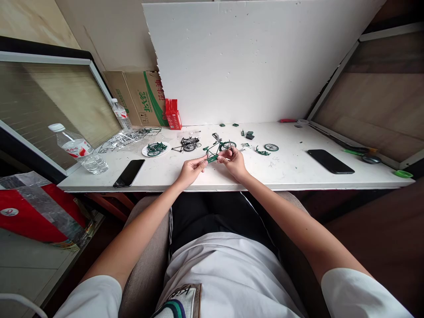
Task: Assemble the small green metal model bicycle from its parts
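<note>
Between my two hands is a small green model bicycle (213,152), held just above the front part of the white table. One spoked wheel is on its right end; no wheel shows at its left end. My left hand (192,170) pinches the frame's lower left part. From the right, my right hand (232,162) closes its fingers on the lower frame beside the wheel, hiding part of it. A loose spoked wheel (271,147) and a curved green part (262,151) lie to the right. Left of the bicycle are black model parts (188,144).
A white plate (144,151) holds green parts. Two phones, one a black phone (129,173) at left and a dark phone (330,161) at right, lie near the front edge. Water bottles (81,150), a red box (173,115) and a cardboard carton (139,95) stand at left.
</note>
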The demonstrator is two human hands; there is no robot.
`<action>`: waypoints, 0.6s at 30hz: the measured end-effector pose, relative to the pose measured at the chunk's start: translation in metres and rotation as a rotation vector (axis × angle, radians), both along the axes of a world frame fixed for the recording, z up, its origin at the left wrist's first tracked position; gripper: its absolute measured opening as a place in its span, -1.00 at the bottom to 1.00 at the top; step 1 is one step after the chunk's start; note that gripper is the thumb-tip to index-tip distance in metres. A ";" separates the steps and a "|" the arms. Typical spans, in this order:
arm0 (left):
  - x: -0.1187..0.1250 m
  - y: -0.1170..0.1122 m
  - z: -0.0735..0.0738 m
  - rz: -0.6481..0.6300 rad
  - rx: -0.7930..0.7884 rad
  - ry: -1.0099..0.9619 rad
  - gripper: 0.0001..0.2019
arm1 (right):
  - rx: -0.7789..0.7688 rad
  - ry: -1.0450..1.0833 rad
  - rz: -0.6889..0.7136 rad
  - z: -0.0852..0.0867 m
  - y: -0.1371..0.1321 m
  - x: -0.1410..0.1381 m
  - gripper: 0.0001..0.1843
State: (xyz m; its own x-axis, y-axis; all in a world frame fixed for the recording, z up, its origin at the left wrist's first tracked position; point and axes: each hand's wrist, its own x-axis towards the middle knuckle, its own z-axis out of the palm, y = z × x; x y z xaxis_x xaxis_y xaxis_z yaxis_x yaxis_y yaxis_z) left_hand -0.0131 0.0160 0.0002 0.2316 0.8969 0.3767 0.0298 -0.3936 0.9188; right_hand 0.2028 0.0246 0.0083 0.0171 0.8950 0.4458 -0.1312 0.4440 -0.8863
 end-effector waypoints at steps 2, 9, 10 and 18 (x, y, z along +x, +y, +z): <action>-0.001 -0.001 0.000 -0.037 0.003 0.031 -0.35 | 0.004 0.001 -0.007 0.000 0.001 0.000 -0.29; -0.002 -0.005 0.002 -0.116 0.025 0.115 -0.32 | 0.023 -0.021 -0.025 -0.002 0.003 0.001 -0.31; -0.001 -0.006 0.002 -0.128 0.023 0.127 -0.31 | 0.024 -0.026 -0.026 -0.002 0.003 0.002 -0.31; 0.001 -0.012 0.008 -0.199 -0.009 0.178 -0.39 | 0.054 -0.070 -0.003 -0.001 0.000 0.000 -0.36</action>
State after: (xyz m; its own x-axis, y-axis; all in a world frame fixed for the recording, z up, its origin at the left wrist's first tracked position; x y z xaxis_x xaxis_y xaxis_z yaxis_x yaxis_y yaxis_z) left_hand -0.0122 0.0043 0.0078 0.4654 0.8303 0.3066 0.1142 -0.3999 0.9094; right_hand 0.2027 0.0249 0.0068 -0.0130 0.8694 0.4939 -0.0688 0.4920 -0.8679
